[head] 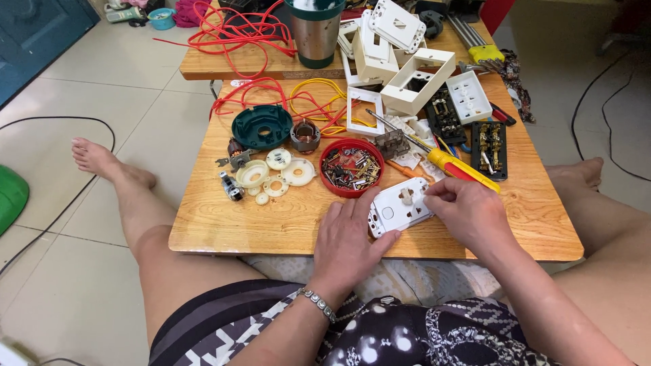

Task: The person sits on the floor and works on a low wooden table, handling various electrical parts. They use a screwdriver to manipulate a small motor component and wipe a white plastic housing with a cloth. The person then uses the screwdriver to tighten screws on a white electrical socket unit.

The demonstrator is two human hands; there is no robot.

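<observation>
Two hands work one white socket faceplate (400, 207) at the near edge of the wooden counter (224, 227): left hand (351, 237) presses flat on its near end, fingers spread, not closed; right hand (468, 210) pinches its far edge. Judged light, rigid, smooth plastic; best held by the edges. Beyond: one red bowl of screws (351, 167), one yellow-handled screwdriver (461, 168), five cream discs (274, 175), one green motor cover (262, 126), one steel tumbler (315, 30).
</observation>
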